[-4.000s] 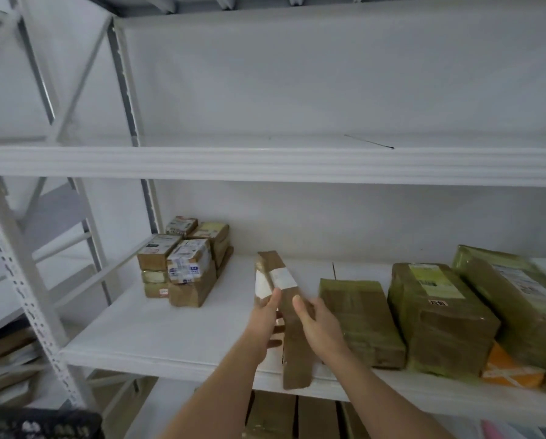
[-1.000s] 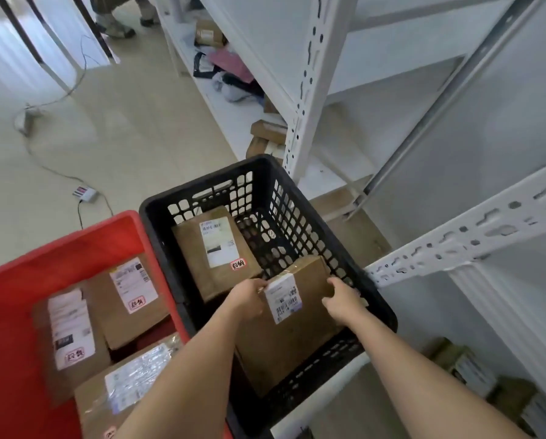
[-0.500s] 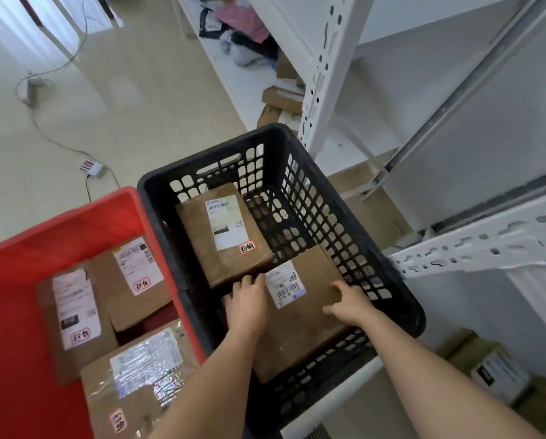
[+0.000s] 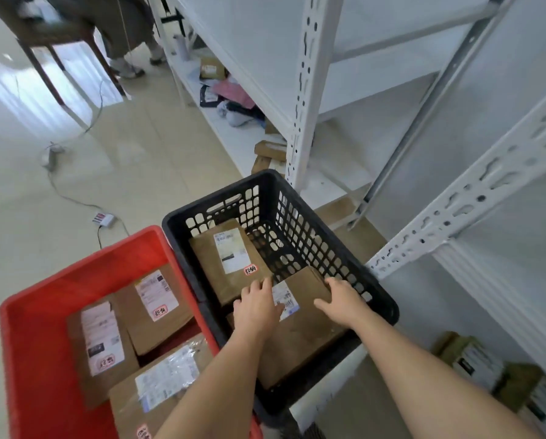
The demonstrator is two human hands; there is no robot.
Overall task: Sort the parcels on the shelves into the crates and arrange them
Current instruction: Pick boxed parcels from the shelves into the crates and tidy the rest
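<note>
A: Parcel (image 4: 300,327), what's it looking like?
B: Brown paper wrap, flat, white barcode label near the top. It's lying in the near half of the black crate (image 4: 382,299), tilting a bit, near edge against the crate wall.
A: Anything else in there?
B: Second brown parcel (image 4: 227,264) sitting in the far half, white label plus a small red-and-white sticker, just beside the first, edges looking like they're touching.
A: Hands?
B: Left hand (image 4: 257,307) is lying palm down, fingers straight and together, pressing on the near parcel's left top corner, partly covering the label. Right hand (image 4: 344,299) is resting on the right top edge, fingers loosely spread, tips bending over the edge; not really gripping.
A: Red crate (image 4: 43,299)?
B: Sitting touching the black one's left side, holding three labelled brown parcels.
A: Surroundings?
B: White shelf rack (image 4: 306,90) standing just beyond the crates.
</note>
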